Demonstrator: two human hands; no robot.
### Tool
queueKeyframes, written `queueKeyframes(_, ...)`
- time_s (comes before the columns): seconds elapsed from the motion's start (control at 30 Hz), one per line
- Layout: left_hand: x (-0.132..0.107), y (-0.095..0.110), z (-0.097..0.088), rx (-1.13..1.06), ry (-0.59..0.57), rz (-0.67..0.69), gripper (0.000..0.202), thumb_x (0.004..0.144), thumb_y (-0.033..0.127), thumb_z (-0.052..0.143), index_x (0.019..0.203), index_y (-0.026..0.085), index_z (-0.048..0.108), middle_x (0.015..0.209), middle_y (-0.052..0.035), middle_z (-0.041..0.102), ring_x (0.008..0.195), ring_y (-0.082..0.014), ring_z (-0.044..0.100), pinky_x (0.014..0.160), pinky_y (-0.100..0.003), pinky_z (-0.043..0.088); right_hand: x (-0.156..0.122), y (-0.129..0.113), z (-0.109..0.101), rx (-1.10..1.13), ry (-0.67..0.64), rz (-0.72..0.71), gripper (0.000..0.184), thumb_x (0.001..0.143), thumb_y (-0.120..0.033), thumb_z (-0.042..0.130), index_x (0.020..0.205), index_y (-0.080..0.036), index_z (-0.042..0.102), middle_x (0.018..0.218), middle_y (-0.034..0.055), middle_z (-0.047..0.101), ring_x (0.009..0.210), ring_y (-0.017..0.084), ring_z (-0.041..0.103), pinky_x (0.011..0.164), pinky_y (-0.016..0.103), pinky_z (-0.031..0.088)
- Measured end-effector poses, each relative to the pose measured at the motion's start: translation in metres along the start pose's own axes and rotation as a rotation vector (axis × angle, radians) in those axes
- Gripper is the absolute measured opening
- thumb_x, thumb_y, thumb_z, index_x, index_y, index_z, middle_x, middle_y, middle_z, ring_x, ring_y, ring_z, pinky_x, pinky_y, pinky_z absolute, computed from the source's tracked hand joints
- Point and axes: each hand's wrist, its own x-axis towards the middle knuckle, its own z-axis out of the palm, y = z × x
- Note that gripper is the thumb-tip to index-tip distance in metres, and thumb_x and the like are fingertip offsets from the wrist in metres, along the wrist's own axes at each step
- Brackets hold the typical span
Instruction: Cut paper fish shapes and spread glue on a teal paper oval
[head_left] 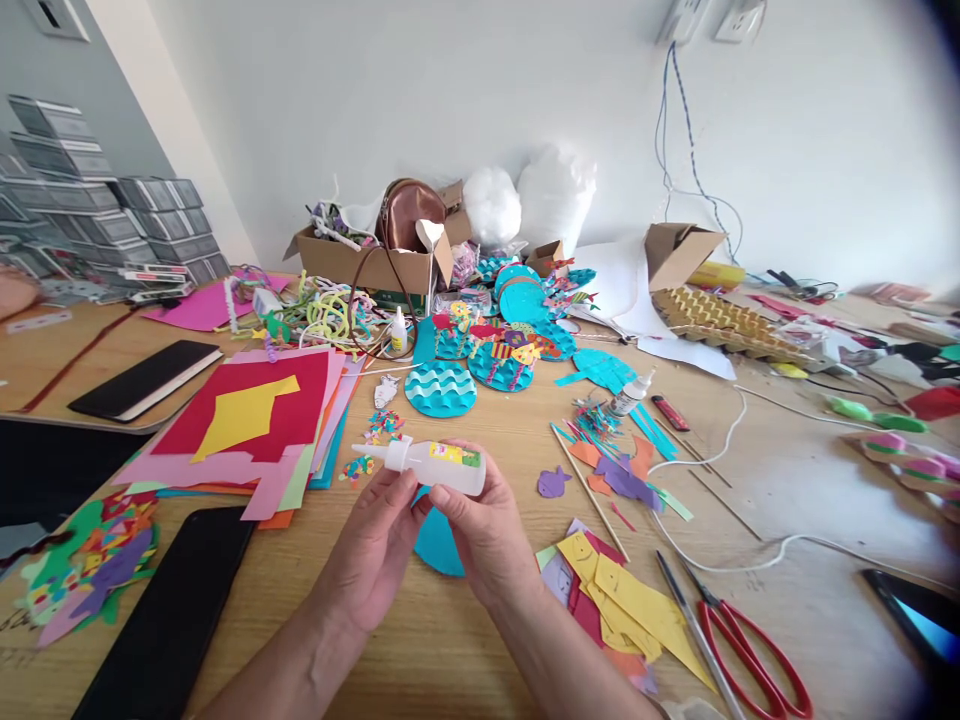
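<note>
A clear glue bottle (448,468) with a white cap and a narrow nozzle lies sideways between my two hands, its tip to the left. My left hand (375,540) has its fingers closed at the cap end. Around the bottle's base, my right hand (487,530) is closed, with the thumb along the lower side. Below the hands a blue paper disc (441,545) lies on the table, partly covered by them. Just beyond stands a round blue piece with pale wavy strips (441,389). Small coloured confetti (382,424) is scattered behind the nozzle.
Red-handled scissors (750,640), a pen (697,630) and yellow paper scraps (637,600) lie at right. Coloured sheets (247,400) and a black phone-like slab (172,610) lie at left. A cardboard box (367,268) stands at the back. A white cable (720,560) crosses the right side.
</note>
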Motion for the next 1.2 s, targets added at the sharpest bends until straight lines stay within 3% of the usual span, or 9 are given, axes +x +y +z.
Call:
queueKeyframes(0.17,-0.003,-0.006,-0.005,0.135,-0.08,-0.032,0.025,0.081,0.032,0.06,0.105,0.024,0.063,0.11,-0.0041,0.063,0.106,-0.0191,0.055,0.08,-0.027,0.046,0.002,-0.005,-0.005,-0.026,0.04,-0.049,0.032,0.058,-0.02,0.078,0.086,-0.021,0.063,0.081,-0.0014,0.069,0.071,0.013,0.061,0.063,0.023,0.047)
queueKeyframes(0.23,-0.007,-0.007,-0.017,0.338,-0.118,-0.108,0.029,0.081,0.03,0.059,0.11,0.025,0.06,0.111,-0.0048,0.062,0.102,-0.0185,0.057,0.075,-0.026,0.047,0.004,-0.015,-0.009,-0.095,0.085,-0.108,0.026,0.062,-0.025,0.076,0.083,-0.02,0.062,0.074,-0.0026,0.066,0.062,0.011,0.058,0.057,0.021,0.045)
queueKeyframes(0.3,-0.015,-0.008,-0.034,0.673,-0.157,-0.133,0.026,0.081,0.024,0.058,0.107,0.023,0.061,0.099,-0.005,0.066,0.088,-0.0174,0.061,0.071,-0.027,0.049,0.006,-0.026,-0.015,-0.226,0.099,-0.17,0.022,0.065,-0.028,0.074,0.078,-0.02,0.059,0.067,-0.0044,0.062,0.056,0.009,0.056,0.05,0.019,0.042)
queueKeyframes(0.4,-0.03,-0.01,-0.058,1.261,-0.295,0.157,0.02,0.082,0.015,0.05,0.093,0.02,0.066,0.09,-0.0058,0.067,0.085,-0.0188,0.062,0.076,-0.032,0.049,0.005,-0.037,-0.023,-0.486,-0.024,-0.119,0.022,0.074,-0.035,0.066,0.084,-0.02,0.053,0.071,-0.0013,0.062,0.056,0.012,0.059,0.042,0.019,0.04)
queueKeyframes(0.53,-0.048,-0.014,-0.07,1.657,-0.431,0.484,0.029,0.089,0.013,0.037,0.103,0.02,0.062,0.096,-0.0062,0.065,0.089,-0.0185,0.06,0.079,-0.032,0.051,0.001,-0.033,-0.032,-0.699,-0.082,0.039,0.031,0.072,-0.039,0.066,0.089,-0.02,0.05,0.07,0.0,0.062,0.057,0.014,0.06,0.042,0.02,0.04)
queueKeyframes(0.67,-0.057,-0.02,-0.073,1.859,-0.487,0.566,0.029,0.089,0.011,0.037,0.108,0.018,0.057,0.1,-0.007,0.063,0.096,-0.0203,0.057,0.084,-0.037,0.051,-0.001,-0.022,-0.035,-0.897,-0.13,0.036,0.029,0.068,-0.039,0.068,0.085,-0.02,0.055,0.07,0.0004,0.063,0.06,0.014,0.057,0.051,0.023,0.043)
queueKeyframes(0.83,-0.06,-0.028,-0.083,2.038,-0.406,0.564,0.043,0.079,0.009,0.052,0.121,0.018,0.05,0.121,-0.0123,0.051,0.113,-0.0292,0.045,0.091,-0.049,0.045,-0.001,-0.016,-0.033,-1.255,-0.155,-0.078,0.022,0.068,-0.034,0.069,0.081,-0.019,0.06,0.073,0.0017,0.064,0.067,0.017,0.056,0.061,0.026,0.044)
queueKeyframes(1.0,-0.06,-0.032,-0.088,2.089,-0.347,0.531,0.05,0.077,0.014,0.058,0.125,0.025,0.048,0.133,-0.0129,0.036,0.125,-0.0331,0.031,0.096,-0.053,0.037,-0.002,-0.009,-0.033,-1.369,-0.182,-0.09,0.022,0.069,-0.034,0.069,0.08,-0.018,0.06,0.072,0.0011,0.063,0.068,0.017,0.055,0.061,0.025,0.042)
queueKeyframes(1.2,-0.055,-0.035,-0.088,2.08,-0.314,0.528,0.042,0.08,0.024,0.059,0.121,0.026,0.052,0.133,-0.0118,0.037,0.127,-0.0319,0.029,0.098,-0.052,0.033,-0.001,-0.006,-0.029,-1.418,-0.209,-0.146,0.02,0.071,-0.034,0.067,0.078,-0.019,0.058,0.072,-0.0012,0.061,0.067,0.015,0.055,0.06,0.023,0.039)
